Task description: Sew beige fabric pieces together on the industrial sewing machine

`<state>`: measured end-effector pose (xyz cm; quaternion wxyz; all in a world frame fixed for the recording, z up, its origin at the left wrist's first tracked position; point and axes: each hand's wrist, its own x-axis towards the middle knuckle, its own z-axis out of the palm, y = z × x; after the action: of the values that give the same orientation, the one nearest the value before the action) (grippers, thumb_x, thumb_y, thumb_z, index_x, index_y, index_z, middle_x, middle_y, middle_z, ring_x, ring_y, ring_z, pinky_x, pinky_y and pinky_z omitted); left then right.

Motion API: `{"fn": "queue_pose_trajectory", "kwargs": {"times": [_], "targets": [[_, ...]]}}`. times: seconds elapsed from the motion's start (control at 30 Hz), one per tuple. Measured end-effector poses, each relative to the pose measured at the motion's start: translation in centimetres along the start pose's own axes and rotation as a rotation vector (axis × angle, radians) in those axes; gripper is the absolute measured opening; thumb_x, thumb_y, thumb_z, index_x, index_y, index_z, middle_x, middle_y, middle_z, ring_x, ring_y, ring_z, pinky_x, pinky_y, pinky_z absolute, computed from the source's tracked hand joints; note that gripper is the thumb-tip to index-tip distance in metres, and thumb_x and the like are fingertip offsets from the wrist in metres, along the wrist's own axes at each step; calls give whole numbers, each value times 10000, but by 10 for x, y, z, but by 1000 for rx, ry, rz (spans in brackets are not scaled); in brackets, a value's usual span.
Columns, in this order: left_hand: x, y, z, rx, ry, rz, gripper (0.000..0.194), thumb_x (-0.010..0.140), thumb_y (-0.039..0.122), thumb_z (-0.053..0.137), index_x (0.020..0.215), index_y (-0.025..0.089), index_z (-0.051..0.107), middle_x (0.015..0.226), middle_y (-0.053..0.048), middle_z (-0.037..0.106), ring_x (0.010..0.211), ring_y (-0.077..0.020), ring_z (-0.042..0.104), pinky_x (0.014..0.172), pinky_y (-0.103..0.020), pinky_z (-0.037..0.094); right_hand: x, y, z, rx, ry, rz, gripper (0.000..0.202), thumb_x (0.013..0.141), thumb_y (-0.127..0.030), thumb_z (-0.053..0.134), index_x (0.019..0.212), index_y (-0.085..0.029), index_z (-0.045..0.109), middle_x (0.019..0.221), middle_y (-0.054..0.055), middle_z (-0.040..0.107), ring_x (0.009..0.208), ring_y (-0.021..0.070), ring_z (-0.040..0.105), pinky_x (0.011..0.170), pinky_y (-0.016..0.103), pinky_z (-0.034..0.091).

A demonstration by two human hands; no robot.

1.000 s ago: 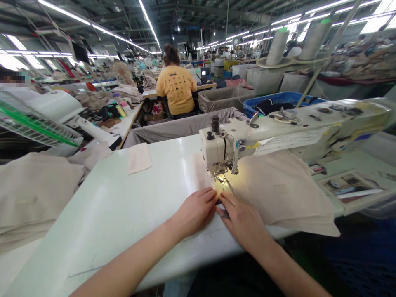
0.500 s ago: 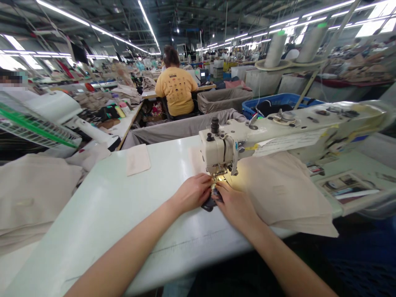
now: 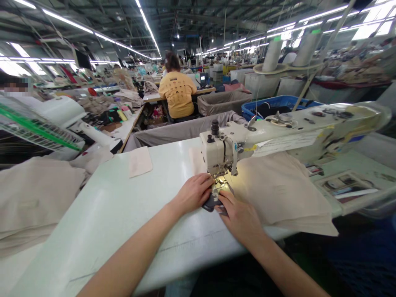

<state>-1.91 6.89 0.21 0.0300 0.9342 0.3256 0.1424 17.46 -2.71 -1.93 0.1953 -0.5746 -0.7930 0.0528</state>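
A small dark piece (image 3: 213,202) is pinned to the table (image 3: 123,214) directly under the fingertips of both hands, just in front of the needle area of the sewing machine (image 3: 222,154). The left hand (image 3: 193,194) is laid flat with its fingers close together, their tips pressed on the near-left edge of the piece; the right hand (image 3: 239,216) is laid opposite, fingers extended and narrow, their tips touching the piece's right edge; nothing is gripped, the piece is only held down by pressure. Just beyond the fingertips the presser foot (image 3: 220,180) is lit by the machine lamp; whether it is lowered on the piece cannot be told. To the right of the right-hand fingers beige fabric (image 3: 278,189) is stacked under the machine arm; well to the left of the left-hand fingers a small pale patch (image 3: 140,161) is lying on the table, and further stacked cloth (image 3: 34,198) is seen beyond it.

Risk is judged chiefly in the closeness of the fingertips to the needle; a fingertip could be caught if the piece is fed too far forward; uneven pressure between the two hands could let the piece twist, so that a crooked seam is produced; the loose beige fabric could be dragged under the foot by the right wrist.
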Motion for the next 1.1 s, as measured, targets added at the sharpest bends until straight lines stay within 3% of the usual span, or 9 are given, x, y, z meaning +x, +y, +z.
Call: {"fn": "queue_pose_trajectory", "kwargs": {"times": [0.1,0.23,0.4,0.63,0.83,1.1], "targets": [[-2,12,-7,77,-61,-65,332,996,250,506,1321,204,556,1259,-106,622,1167,-264,576,1003,-434,517,-1,3,-3,39,32,-11,291,956,-212,537,1215,-184,668,1296,95,683,945,219,734,762,317,600],[-9,49,-15,179,-182,-195,309,954,352,611,1207,175,603,1124,-107,641,1055,-292,582,881,-445,559,-5,9,-9,97,95,-32,270,967,-198,515,1190,-167,664,1243,102,706,1001,232,722,803,324,592],[-22,83,-14,126,-218,-109,177,968,266,568,1096,155,619,1115,-106,643,1043,-275,580,878,-424,565,-12,13,-12,85,46,-83,324,962,-187,506,1259,-155,630,1326,111,670,1023,232,718,824,321,588],[-30,79,-11,50,-140,18,267,994,209,462,1208,120,595,1179,-130,652,1046,-265,583,944,-425,552,-14,3,-17,-52,-126,-30,313,975,-172,523,1266,-183,637,1365,99,649,986,224,734,788,306,588],[-36,77,-10,45,-121,27,327,986,227,474,1288,135,558,1268,-134,632,1091,-279,580,913,-446,555,-13,-6,-25,-106,-245,39,346,967,-142,537,1304,-179,610,1387,113,624,990,225,728,795,303,581],[-21,59,-13,60,-155,38,267,1001,255,455,1200,154,603,1171,-120,659,1052,-263,594,896,-422,538,7,-9,-29,-163,-268,89,267,1005,-197,487,1233,-201,625,1240,88,641,826,196,725,666,293,553]]}}
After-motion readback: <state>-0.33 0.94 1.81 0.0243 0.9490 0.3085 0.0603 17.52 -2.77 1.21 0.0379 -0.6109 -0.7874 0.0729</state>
